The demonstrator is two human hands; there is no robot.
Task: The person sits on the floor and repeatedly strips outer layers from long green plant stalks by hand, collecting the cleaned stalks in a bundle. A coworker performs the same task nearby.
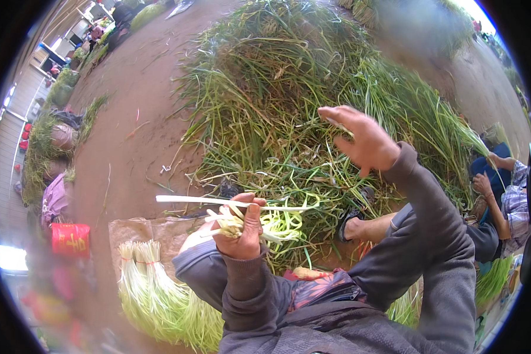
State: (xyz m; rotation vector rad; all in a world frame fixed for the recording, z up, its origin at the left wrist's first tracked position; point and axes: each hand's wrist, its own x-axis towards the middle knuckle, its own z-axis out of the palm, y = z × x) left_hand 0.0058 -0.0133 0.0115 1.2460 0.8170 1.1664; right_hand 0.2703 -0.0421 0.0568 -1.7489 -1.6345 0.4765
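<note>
My left hand (241, 232) is closed around a small bunch of peeled allium stalks (223, 220), white at the cut ends and yellow-green where the leaves curl. One longer white stalk (186, 199) lies across the top of the bunch, under my thumb, and sticks out to the left. My right hand (365, 139) is raised above the heap of green allium leaves (274, 106), slightly blurred, with fingers apart and nothing visible in it. Between my legs the heap is littered with stripped leaves.
Tied bundles of trimmed stalks (152, 287) stand at lower left beside a brown sheet (130, 228). A red container (70, 240) sits farther left. At right, a co-worker's hands (484, 183) hold stalks. More greens (46, 146) line the left side of the earthen floor (128, 101).
</note>
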